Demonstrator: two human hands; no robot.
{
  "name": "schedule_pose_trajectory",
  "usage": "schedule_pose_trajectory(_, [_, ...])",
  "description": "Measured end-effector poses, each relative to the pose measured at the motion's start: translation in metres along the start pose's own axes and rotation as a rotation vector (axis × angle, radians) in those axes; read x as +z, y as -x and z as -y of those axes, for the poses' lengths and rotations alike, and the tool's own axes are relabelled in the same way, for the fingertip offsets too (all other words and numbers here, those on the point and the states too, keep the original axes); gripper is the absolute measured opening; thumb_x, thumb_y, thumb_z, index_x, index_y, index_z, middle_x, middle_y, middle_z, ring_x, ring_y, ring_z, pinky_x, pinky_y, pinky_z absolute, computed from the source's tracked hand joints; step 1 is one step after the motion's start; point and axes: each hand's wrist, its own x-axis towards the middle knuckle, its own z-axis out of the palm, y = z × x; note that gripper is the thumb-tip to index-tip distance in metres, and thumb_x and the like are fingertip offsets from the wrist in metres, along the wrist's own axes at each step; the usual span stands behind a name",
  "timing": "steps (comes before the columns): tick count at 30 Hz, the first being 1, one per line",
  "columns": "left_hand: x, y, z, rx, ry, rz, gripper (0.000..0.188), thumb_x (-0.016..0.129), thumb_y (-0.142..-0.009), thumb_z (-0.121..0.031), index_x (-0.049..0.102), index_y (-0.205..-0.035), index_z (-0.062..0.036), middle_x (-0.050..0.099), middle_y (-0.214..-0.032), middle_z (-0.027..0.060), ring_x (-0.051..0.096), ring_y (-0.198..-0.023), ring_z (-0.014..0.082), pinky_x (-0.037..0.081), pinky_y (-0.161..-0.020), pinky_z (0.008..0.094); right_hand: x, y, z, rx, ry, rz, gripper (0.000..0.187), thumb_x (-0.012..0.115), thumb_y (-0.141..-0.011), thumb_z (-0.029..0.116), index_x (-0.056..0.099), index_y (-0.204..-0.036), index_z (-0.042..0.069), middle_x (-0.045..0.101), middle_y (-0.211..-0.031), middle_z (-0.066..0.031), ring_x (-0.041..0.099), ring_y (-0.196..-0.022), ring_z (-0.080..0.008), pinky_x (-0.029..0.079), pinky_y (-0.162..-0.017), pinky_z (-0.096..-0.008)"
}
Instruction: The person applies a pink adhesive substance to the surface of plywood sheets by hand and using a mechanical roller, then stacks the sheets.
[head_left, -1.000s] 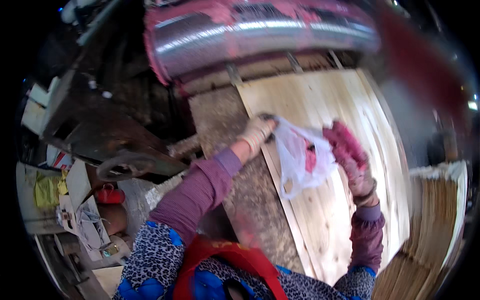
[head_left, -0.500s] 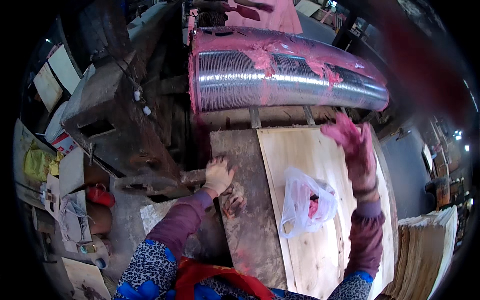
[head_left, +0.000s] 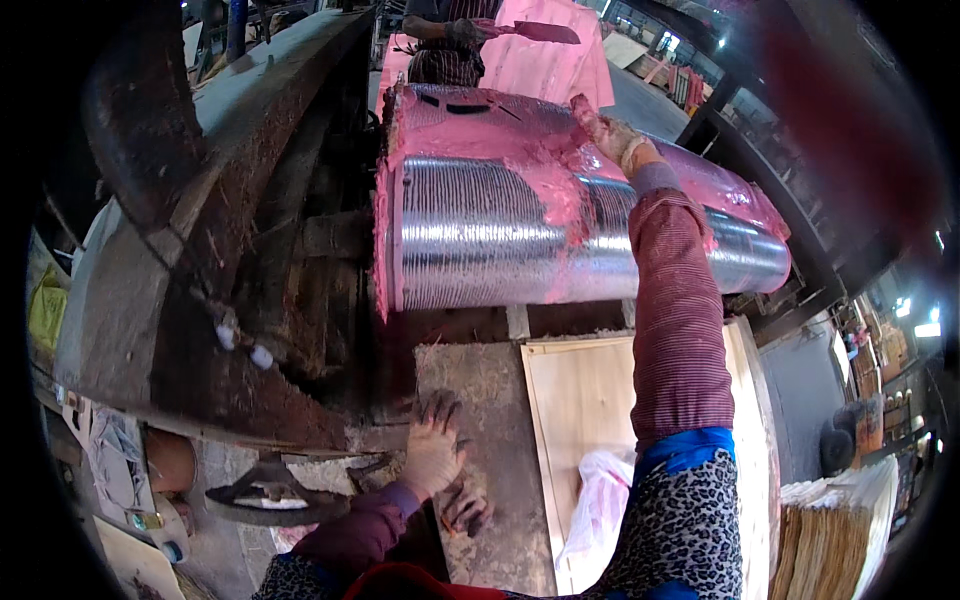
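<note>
My right hand [head_left: 612,140], smeared with pink, is stretched forward over two ribbed metal rollers [head_left: 480,240]. It is at the pink paste [head_left: 545,190] spread along them; paste hides its fingers, so I cannot tell whether they grip anything. My left hand [head_left: 433,455] lies flat on the worn board [head_left: 480,400] near its left edge, fingers extended, holding nothing. Beside it is a small dark crumpled scrap [head_left: 467,505]. A clear plastic bag [head_left: 598,495] with something pink inside rests on a pale wood sheet [head_left: 580,375], partly hidden by my right arm.
Beyond the rollers, a co-worker's gloved hand [head_left: 465,32] holds a flat pink-coated blade [head_left: 540,33], with a pink-coated sheet [head_left: 570,70] behind. A heavy machine frame [head_left: 190,300] stands at left. Stacked thin wood sheets [head_left: 835,530] are at lower right.
My right hand has moved forward from above the wood sheet to the paste on the rollers. My left hand stays on the board. The view has tilted farther ahead, showing more of the co-worker.
</note>
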Motion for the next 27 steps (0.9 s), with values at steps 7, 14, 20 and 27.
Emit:
schedule_pose_trajectory(7, [0.004,-0.003,0.006,0.047,0.071,-0.012,0.064,0.055,-0.074,-0.037,0.039,-0.122,0.0027,0.032,-0.133,0.0180,0.025,-0.125,0.0344,0.017,-0.103,0.0489,0.014,-0.026,-0.030,-0.072,0.110,0.291,0.064,0.019,-0.086,0.051,0.045,-0.124,0.007,0.042,-0.129,-0.0158,0.035,-0.122,-0.0307,0.024,-0.103,-0.0353])
schedule_pose_trajectory(14, [0.007,-0.003,0.010,0.030,0.089,-0.040,0.067,0.058,-0.070,-0.036,0.039,-0.122,0.0012,0.031,-0.133,0.0165,0.025,-0.125,0.0329,0.020,-0.101,0.0493,0.023,-0.018,-0.006,-0.026,0.176,0.145,0.063,0.021,-0.087,0.051,0.044,-0.123,0.004,0.045,-0.124,-0.0174,0.038,-0.120,-0.0297,0.026,-0.101,-0.0355])
schedule_pose_trajectory(20, [0.012,-0.006,-0.002,0.042,0.092,0.002,0.066,0.059,-0.070,-0.036,0.040,-0.122,-0.0004,0.031,-0.134,0.0156,0.025,-0.125,0.0319,0.020,-0.101,0.0485,0.060,-0.060,-0.098,-0.099,-0.322,0.129,0.069,0.030,-0.086,0.056,0.045,-0.121,-0.002,0.052,-0.116,-0.0197,0.047,-0.111,-0.0278,0.034,-0.094,-0.0312])
schedule_pose_trajectory(27, [-0.001,-0.003,0.008,0.019,0.064,-0.013,0.060,0.057,-0.073,-0.033,0.041,-0.121,-0.0003,0.031,-0.134,0.0168,0.026,-0.124,0.0339,0.021,-0.100,0.0478,0.013,-0.019,0.005,-0.132,-0.026,0.187,0.057,0.030,-0.088,0.045,0.046,-0.121,0.001,0.046,-0.124,-0.0193,0.043,-0.115,-0.0299,0.031,-0.097,-0.0315])
